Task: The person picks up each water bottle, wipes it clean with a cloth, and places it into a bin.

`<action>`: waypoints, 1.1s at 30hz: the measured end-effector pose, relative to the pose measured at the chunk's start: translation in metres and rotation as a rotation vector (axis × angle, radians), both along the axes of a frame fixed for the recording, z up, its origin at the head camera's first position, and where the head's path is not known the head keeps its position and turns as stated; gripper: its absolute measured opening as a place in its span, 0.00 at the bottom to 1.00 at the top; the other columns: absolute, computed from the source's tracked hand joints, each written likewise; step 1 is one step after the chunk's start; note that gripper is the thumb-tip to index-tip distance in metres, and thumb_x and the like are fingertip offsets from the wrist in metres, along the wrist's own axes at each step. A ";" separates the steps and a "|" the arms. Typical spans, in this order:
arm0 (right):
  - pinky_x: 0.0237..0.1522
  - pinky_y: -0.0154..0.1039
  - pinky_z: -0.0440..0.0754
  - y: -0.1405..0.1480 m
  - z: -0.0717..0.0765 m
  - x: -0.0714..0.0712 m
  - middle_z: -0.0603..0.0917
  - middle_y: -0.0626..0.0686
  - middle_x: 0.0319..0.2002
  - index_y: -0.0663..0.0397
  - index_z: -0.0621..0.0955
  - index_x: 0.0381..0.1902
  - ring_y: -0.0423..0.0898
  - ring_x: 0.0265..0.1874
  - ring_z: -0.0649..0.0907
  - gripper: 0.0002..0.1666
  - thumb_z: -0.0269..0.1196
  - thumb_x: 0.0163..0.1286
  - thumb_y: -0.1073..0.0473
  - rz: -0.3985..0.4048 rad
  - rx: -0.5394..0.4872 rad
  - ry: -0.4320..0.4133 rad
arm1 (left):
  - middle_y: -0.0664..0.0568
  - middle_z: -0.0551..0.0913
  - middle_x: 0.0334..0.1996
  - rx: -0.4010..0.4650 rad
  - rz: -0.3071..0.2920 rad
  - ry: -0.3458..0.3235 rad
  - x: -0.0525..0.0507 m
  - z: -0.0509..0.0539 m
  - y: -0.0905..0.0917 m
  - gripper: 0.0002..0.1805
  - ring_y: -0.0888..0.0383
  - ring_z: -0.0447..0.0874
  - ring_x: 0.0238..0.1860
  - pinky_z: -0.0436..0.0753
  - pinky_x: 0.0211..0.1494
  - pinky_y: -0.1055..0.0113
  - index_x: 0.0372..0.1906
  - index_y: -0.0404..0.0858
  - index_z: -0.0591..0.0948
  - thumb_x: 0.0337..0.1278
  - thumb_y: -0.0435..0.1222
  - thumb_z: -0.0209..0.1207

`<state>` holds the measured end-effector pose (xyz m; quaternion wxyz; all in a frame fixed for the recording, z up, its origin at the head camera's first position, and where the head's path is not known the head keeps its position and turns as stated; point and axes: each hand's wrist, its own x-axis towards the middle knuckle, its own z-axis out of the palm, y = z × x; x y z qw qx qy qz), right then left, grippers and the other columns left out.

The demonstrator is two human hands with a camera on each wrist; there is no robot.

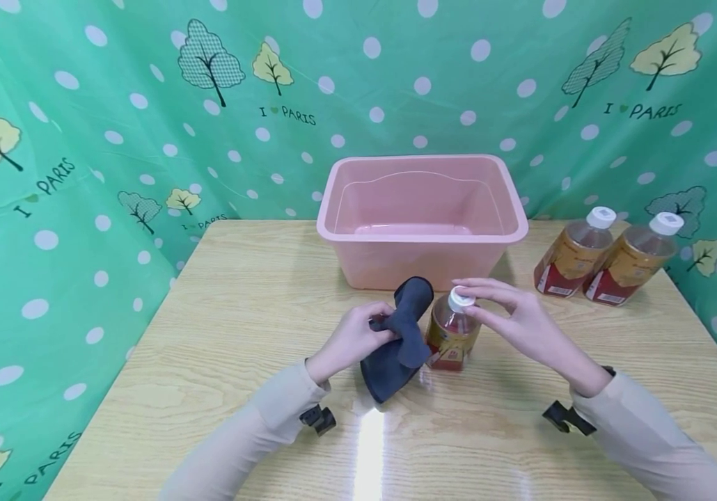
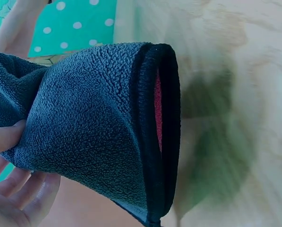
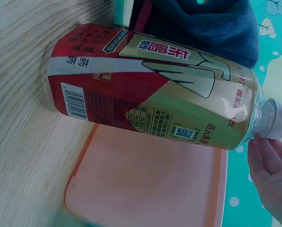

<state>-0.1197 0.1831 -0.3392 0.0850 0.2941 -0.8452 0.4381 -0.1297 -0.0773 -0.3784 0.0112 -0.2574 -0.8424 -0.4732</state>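
My left hand (image 1: 361,337) pinches a dark blue cloth (image 1: 404,330), bunched at its middle. In the left wrist view the cloth (image 2: 89,113) shows a fluffy towel-like surface, a black bound edge and a strip of pink inside its fold. Just right of it, a drink bottle (image 1: 450,341) stands upright on the table. Its white cap (image 1: 461,299) is between the thumb and fingers of my right hand (image 1: 515,316). The right wrist view shows the bottle's red and gold label (image 3: 150,87), with the right hand (image 3: 273,165) at the cap.
Behind the cloth and bottle stands a pink plastic bin (image 1: 421,261), its mouth facing up. Two similar bottles, a nearer one (image 1: 574,254) and another (image 1: 631,261), stand at the back right of the wooden table (image 1: 239,299). A green dotted curtain (image 1: 396,83) hangs behind.
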 end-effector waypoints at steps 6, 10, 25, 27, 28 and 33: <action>0.44 0.22 0.71 -0.001 -0.001 -0.001 0.77 0.53 0.50 0.54 0.78 0.48 0.30 0.51 0.72 0.19 0.61 0.56 0.67 0.007 -0.030 0.033 | 0.48 0.79 0.34 -0.034 -0.010 0.045 0.000 0.012 0.010 0.09 0.56 0.77 0.35 0.78 0.37 0.70 0.34 0.34 0.79 0.41 0.27 0.61; 0.42 0.23 0.72 -0.001 -0.002 -0.002 0.78 0.52 0.49 0.55 0.79 0.47 0.30 0.48 0.74 0.18 0.61 0.55 0.68 0.008 -0.044 0.036 | 0.48 0.80 0.34 -0.057 -0.014 0.078 -0.002 0.015 0.016 0.10 0.57 0.78 0.35 0.77 0.39 0.69 0.34 0.33 0.79 0.40 0.28 0.62; 0.41 0.24 0.74 0.000 -0.005 -0.002 0.78 0.54 0.47 0.58 0.80 0.45 0.31 0.46 0.75 0.17 0.61 0.54 0.70 0.024 -0.081 0.043 | 0.50 0.77 0.28 -0.152 -0.031 0.293 0.000 0.018 0.029 0.10 0.60 0.71 0.26 0.71 0.31 0.73 0.33 0.34 0.78 0.39 0.26 0.61; 0.41 0.24 0.74 0.000 -0.005 -0.002 0.78 0.54 0.47 0.59 0.79 0.45 0.31 0.45 0.75 0.17 0.61 0.54 0.70 0.028 -0.090 0.037 | 0.51 0.77 0.28 -0.157 -0.032 0.304 0.000 0.017 0.030 0.10 0.60 0.71 0.26 0.70 0.31 0.73 0.32 0.34 0.78 0.39 0.26 0.61; 0.41 0.24 0.74 0.000 -0.005 -0.003 0.78 0.54 0.47 0.59 0.79 0.44 0.31 0.45 0.75 0.17 0.61 0.54 0.71 0.030 -0.094 0.035 | 0.51 0.77 0.28 -0.158 -0.032 0.308 0.000 0.017 0.030 0.10 0.60 0.71 0.26 0.71 0.31 0.73 0.32 0.34 0.77 0.38 0.26 0.61; 0.40 0.24 0.74 0.000 -0.005 -0.003 0.78 0.55 0.46 0.60 0.80 0.44 0.32 0.45 0.76 0.17 0.61 0.54 0.71 0.037 -0.104 0.030 | 0.52 0.75 0.26 -0.171 -0.026 0.328 0.000 0.013 0.030 0.09 0.60 0.70 0.25 0.69 0.30 0.72 0.30 0.35 0.77 0.37 0.26 0.61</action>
